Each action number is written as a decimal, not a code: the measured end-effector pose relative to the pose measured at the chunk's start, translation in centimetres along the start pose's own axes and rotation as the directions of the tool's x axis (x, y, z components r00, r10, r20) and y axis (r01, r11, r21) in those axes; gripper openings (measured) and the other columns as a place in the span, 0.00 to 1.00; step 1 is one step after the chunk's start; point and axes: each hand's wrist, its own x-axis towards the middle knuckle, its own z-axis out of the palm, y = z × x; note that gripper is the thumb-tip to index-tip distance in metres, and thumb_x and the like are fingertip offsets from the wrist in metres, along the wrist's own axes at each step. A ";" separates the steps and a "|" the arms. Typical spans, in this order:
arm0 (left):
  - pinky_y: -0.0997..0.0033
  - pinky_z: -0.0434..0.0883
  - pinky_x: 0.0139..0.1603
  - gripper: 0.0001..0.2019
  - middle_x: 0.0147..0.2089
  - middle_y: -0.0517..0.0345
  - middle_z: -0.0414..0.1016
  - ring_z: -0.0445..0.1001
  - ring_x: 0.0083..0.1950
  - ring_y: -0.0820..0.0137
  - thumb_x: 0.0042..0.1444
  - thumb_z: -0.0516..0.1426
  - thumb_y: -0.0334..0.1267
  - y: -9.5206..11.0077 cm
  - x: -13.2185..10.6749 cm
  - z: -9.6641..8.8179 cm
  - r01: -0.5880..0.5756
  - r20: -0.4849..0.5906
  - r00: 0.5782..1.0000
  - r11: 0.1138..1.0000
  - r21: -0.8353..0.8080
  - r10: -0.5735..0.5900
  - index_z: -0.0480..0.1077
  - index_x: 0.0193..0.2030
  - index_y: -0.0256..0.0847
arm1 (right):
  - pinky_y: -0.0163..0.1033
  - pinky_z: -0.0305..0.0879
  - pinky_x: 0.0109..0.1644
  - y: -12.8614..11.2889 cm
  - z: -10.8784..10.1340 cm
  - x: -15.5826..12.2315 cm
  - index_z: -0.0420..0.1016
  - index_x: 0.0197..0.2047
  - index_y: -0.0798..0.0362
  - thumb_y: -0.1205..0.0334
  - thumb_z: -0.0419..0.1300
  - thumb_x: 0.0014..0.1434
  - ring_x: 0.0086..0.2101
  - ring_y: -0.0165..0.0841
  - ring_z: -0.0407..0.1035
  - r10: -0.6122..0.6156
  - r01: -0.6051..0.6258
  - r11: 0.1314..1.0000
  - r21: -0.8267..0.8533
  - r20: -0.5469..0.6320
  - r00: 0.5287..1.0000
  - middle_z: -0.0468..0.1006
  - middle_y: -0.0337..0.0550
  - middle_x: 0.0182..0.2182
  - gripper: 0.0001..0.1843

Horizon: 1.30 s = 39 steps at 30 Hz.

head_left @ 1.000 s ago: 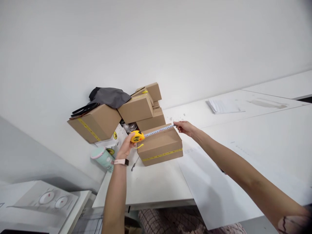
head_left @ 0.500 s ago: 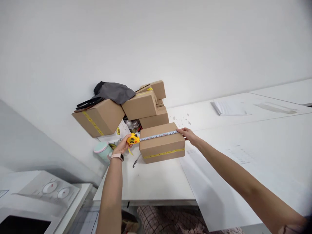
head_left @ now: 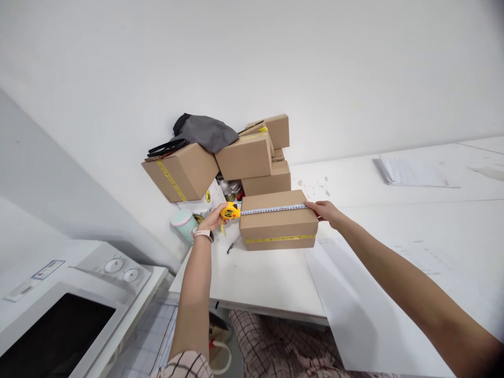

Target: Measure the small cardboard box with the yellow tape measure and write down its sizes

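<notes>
A closed cardboard box (head_left: 281,229) with yellow tape along its front side sits on the white table. My left hand (head_left: 212,219) is closed around a yellow tape measure (head_left: 230,210) just off the box's left edge. Its blade (head_left: 271,210) lies pulled out across the top of the box, from left to right. At the right edge, my right hand (head_left: 323,211) pinches the blade's free end against the box. A pen (head_left: 233,244) lies on the table in front of the box's left corner.
Several stacked cardboard boxes (head_left: 246,157) stand behind, with a grey cloth (head_left: 207,132) draped on top. A mint-green cup (head_left: 183,222) is left of my left hand. Papers (head_left: 409,171) lie at the right. A white microwave (head_left: 71,299) is at the lower left.
The whole view has shifted, so everything appears further right and slightly higher. Both hands keep the tape measure stretched over the box as before.
</notes>
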 end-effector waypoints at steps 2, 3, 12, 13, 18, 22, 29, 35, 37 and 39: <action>0.76 0.60 0.22 0.15 0.34 0.53 0.77 0.67 0.27 0.73 0.52 0.62 0.44 0.7 -0.8 0.2 -0.035 -0.001 0.999 0.999 0.018 0.035 0.75 0.42 0.36 | 0.41 0.68 0.36 -0.5 -0.4 0.4 0.70 0.27 0.54 0.53 0.68 0.56 0.30 0.35 0.72 0.014 -0.014 0.998 -0.058 0.006 1.000 0.79 0.49 0.31 0.16; 0.76 0.60 0.22 0.15 0.34 0.53 0.76 0.67 0.27 0.74 0.51 0.62 0.44 1.1 -1.6 0.5 -0.057 0.002 0.998 0.998 0.026 0.057 0.75 0.41 0.35 | 0.40 0.67 0.36 -0.8 -0.7 0.6 0.70 0.27 0.54 0.53 0.68 0.56 0.29 0.34 0.71 0.015 -0.015 0.997 -0.078 0.005 1.000 0.78 0.48 0.30 0.16; 0.73 0.67 0.22 0.28 0.47 0.46 0.77 0.75 0.25 0.70 0.48 0.65 0.45 -5.8 -14.5 11.6 0.084 0.464 0.885 0.989 -0.123 -0.018 0.67 0.57 0.42 | 0.35 0.59 0.33 -4.0 -0.3 1.3 0.68 0.26 0.52 0.44 0.70 0.51 0.28 0.29 0.62 -0.385 0.407 0.912 -0.052 0.239 0.892 0.73 0.39 0.25 0.22; 0.72 0.68 0.21 0.27 0.47 0.47 0.77 0.76 0.25 0.69 0.48 0.65 0.47 -7.1 -15.1 13.4 0.110 0.459 0.888 0.969 -0.220 0.003 0.68 0.55 0.42 | 0.35 0.57 0.32 -4.3 0.3 1.5 0.67 0.26 0.52 0.43 0.69 0.51 0.27 0.28 0.60 -0.403 0.440 0.894 -0.086 0.274 0.873 0.71 0.38 0.23 0.23; 0.72 0.65 0.20 0.28 0.43 0.47 0.76 0.74 0.22 0.70 0.47 0.61 0.59 -7.5 -13.2 19.7 0.140 0.236 0.972 0.824 -0.549 -0.008 0.71 0.46 0.37 | 0.35 0.59 0.37 -5.0 4.1 5.0 0.72 0.31 0.53 0.52 0.63 0.59 0.31 0.31 0.65 -0.485 0.528 0.785 -0.324 0.210 0.849 0.75 0.40 0.28 0.13; 0.71 0.67 0.23 0.27 0.39 0.49 0.78 0.74 0.23 0.69 0.45 0.63 0.59 -4.4 -10.5 21.5 0.151 0.157 0.985 0.790 -0.594 -0.071 0.70 0.42 0.37 | 0.36 0.61 0.42 -4.7 6.4 7.8 0.78 0.38 0.53 0.56 0.55 0.65 0.37 0.35 0.70 -0.493 0.482 0.768 -0.423 0.090 0.865 0.80 0.44 0.35 0.13; 0.70 0.70 0.27 0.23 0.36 0.53 0.78 0.74 0.23 0.71 0.49 0.62 0.56 -4.4 -9.1 23.1 0.130 0.093 0.991 0.775 -0.619 -0.092 0.69 0.41 0.38 | 0.38 0.61 0.43 -3.9 6.7 8.9 0.82 0.41 0.51 0.56 0.59 0.62 0.40 0.38 0.73 -0.517 0.511 0.693 -0.508 0.144 0.844 0.83 0.45 0.42 0.12; 0.72 0.68 0.24 0.24 0.36 0.52 0.78 0.74 0.23 0.70 0.48 0.62 0.57 -4.6 -8.8 22.5 0.176 0.124 0.984 0.783 -0.597 -0.127 0.69 0.41 0.37 | 0.42 0.60 0.48 -4.4 7.0 8.6 0.82 0.40 0.50 0.57 0.57 0.63 0.42 0.41 0.73 -0.476 0.450 0.649 -0.613 0.133 0.869 0.83 0.46 0.42 0.13; 0.73 0.67 0.23 0.25 0.37 0.51 0.78 0.74 0.22 0.70 0.47 0.62 0.57 -4.7 -8.9 22.0 0.171 0.113 0.985 0.792 -0.586 -0.129 0.69 0.42 0.37 | 0.45 0.58 0.52 -4.6 7.1 8.5 0.82 0.41 0.51 0.57 0.56 0.64 0.44 0.43 0.73 -0.466 0.429 0.640 -0.637 0.122 0.876 0.83 0.48 0.42 0.14; 0.73 0.65 0.21 0.26 0.38 0.51 0.78 0.74 0.22 0.70 0.45 0.62 0.57 -4.8 -9.0 21.7 0.176 0.107 0.984 0.803 -0.569 -0.140 0.69 0.42 0.37 | 0.47 0.56 0.55 -4.7 7.2 8.5 0.81 0.42 0.53 0.54 0.56 0.65 0.46 0.44 0.73 -0.452 0.419 0.639 -0.645 0.126 0.883 0.82 0.50 0.42 0.16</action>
